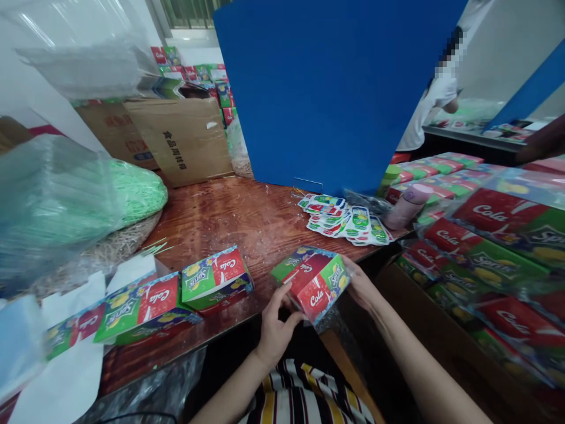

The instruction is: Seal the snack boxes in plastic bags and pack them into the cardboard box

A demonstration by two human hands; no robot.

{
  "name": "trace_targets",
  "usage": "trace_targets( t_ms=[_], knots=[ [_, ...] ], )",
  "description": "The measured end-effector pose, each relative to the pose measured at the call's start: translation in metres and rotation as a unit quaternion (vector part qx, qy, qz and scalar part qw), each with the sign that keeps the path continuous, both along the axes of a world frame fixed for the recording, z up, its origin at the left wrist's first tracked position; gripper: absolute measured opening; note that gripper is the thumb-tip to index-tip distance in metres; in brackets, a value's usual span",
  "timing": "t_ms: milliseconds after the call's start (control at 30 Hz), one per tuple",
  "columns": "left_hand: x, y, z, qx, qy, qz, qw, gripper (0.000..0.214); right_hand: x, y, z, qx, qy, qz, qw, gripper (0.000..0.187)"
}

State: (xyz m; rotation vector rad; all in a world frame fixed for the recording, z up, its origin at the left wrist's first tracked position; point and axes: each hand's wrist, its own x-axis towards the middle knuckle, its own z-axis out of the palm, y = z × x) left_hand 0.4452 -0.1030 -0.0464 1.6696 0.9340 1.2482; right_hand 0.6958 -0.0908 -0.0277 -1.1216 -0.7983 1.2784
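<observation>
A red and green carton (311, 274) printed "Cola" and "Sprite" is gripped between both my hands at the table's front edge, tilted. My left hand (278, 324) holds its near left corner, thumb and fingers on the printed side. Around the right end curls my right hand (359, 285), its fingertips partly hidden behind the carton. To the left on the table stand a closed carton (216, 277) of the same print, another carton (145, 306) beside it, and one with raised white flaps (73, 294).
Flat printed pouches (344, 218) lie piled near the blue board (326, 94). A pink bottle (408, 206) stands beside stacked wrapped cartons (498, 253) on the right. Green shredded filler (136, 188) in plastic and a cardboard box (180, 141) occupy the left. Another person (424, 118) is behind the board.
</observation>
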Motion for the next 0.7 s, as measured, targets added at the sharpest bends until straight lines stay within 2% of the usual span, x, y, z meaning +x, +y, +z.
trace_targets(
  t_ms=[133, 200, 267, 333, 400, 500, 600, 700],
  knots=[
    [-0.007, -0.001, -0.006, 0.047, 0.062, -0.039, 0.996, 0.054, 0.000, -0.011, 0.003, -0.093, 0.033, 0.000, 0.995, 0.049],
    [-0.008, -0.001, -0.005, 0.064, 0.084, -0.040, 0.994, 0.053, 0.002, -0.014, 0.010, -0.144, 0.041, 0.006, 0.989, 0.056],
    [-0.008, -0.002, -0.003, 0.083, 0.093, -0.041, 0.991, 0.052, 0.004, -0.019, 0.020, -0.159, 0.035, 0.042, 0.986, 0.061],
    [-0.006, -0.004, 0.001, 0.098, 0.103, -0.049, 0.989, 0.051, 0.004, -0.023, 0.030, -0.152, -0.002, 0.089, 0.984, 0.057],
    [-0.004, -0.004, 0.005, 0.098, 0.123, -0.054, 0.986, 0.051, 0.001, -0.022, 0.037, -0.156, -0.058, 0.101, 0.981, 0.056],
    [-0.001, 0.000, 0.013, 0.074, 0.156, -0.041, 0.984, 0.059, -0.007, -0.007, 0.042, -0.174, -0.091, 0.041, 0.980, 0.052],
    [-0.002, 0.005, 0.025, 0.060, 0.192, -0.009, 0.979, 0.073, -0.020, 0.023, 0.040, -0.166, -0.078, -0.014, 0.983, 0.048],
    [-0.013, 0.003, 0.046, 0.109, 0.186, 0.061, 0.975, 0.072, -0.032, 0.058, 0.034, -0.129, -0.100, -0.066, 0.984, 0.047]
  ],
)
